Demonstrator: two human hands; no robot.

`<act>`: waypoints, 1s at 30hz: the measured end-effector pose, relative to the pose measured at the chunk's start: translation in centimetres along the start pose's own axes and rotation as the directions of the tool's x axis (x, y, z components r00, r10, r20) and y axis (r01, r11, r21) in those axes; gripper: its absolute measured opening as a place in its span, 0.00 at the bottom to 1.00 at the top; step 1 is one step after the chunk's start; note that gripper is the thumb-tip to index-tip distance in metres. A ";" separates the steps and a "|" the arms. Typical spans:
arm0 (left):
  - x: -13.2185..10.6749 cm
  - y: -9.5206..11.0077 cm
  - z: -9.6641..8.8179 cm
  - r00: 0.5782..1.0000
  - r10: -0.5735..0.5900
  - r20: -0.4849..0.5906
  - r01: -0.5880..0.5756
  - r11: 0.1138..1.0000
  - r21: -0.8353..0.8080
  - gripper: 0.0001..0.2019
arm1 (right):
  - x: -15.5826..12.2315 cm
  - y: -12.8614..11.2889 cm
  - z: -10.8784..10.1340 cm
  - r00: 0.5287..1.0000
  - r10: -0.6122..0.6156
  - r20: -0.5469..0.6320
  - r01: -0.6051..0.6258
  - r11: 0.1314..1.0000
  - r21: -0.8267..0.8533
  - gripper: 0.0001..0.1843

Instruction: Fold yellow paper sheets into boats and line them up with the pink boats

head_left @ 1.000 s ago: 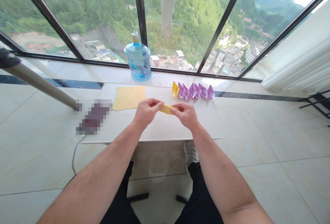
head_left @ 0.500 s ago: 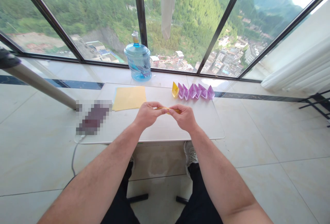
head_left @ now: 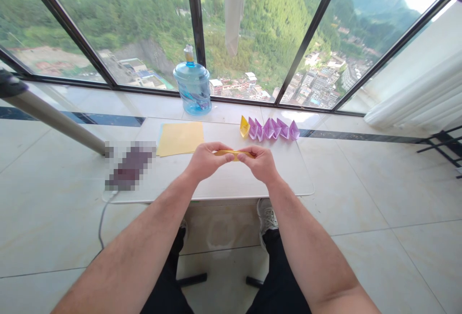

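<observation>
Above the middle of a low white table (head_left: 216, 184), both hands pinch one piece of folded yellow paper (head_left: 235, 154). My left hand (head_left: 208, 161) grips its left end, thumb toward me and fingers behind. On the right end, my right hand (head_left: 259, 162) holds it the same way. The paper looks narrow and is seen nearly edge-on; its exact folded form is partly hidden by the fingers. Behind my right hand stand a yellow paper boat (head_left: 244, 127) and a row of several purple paper boats (head_left: 269, 129). A stack of flat yellow paper sheets (head_left: 180, 138) lies left of my hands.
At the table's left end lies a blurred-out dark object (head_left: 130, 165) with a cable (head_left: 101, 227). A blue water jug (head_left: 193, 87) stands beyond the table by the window. A slanting pole (head_left: 54, 116) crosses the left side.
The thumbs have moved slightly apart, and more of the yellow paper shows between the hands. Both hands keep hold of it. The boats and the sheet stack stay in place.
</observation>
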State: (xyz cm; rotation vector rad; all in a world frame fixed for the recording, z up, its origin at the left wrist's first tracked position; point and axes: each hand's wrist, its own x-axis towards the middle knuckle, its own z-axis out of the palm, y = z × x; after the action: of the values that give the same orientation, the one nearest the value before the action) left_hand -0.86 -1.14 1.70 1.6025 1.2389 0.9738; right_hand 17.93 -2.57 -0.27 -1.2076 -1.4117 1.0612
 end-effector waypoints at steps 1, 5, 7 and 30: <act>0.0 0.0 0.0 1.000 0.028 -0.001 -0.028 0.999 0.038 0.15 | -0.1 0.0 0.1 1.000 -0.002 0.011 0.002 1.000 -0.003 0.17; 0.0 -0.3 0.2 0.996 0.081 -0.045 -0.076 0.992 0.103 0.12 | -0.2 0.0 0.4 1.000 -0.018 0.001 0.018 0.997 -0.074 0.15; 0.0 -0.3 0.2 0.997 0.066 -0.051 -0.060 0.993 0.099 0.11 | -0.3 -0.1 0.4 1.000 -0.029 -0.012 0.027 0.993 -0.118 0.15; -0.2 0.0 0.6 0.995 0.085 -0.047 -0.077 0.984 0.158 0.09 | -0.3 -0.3 0.4 0.999 -0.043 -0.028 0.037 0.983 -0.180 0.12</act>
State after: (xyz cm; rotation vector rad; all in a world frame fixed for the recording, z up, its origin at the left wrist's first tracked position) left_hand -0.40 -1.44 1.48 1.7704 1.3230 0.9962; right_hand 17.50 -2.87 -0.11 -1.3129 -1.5259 0.8984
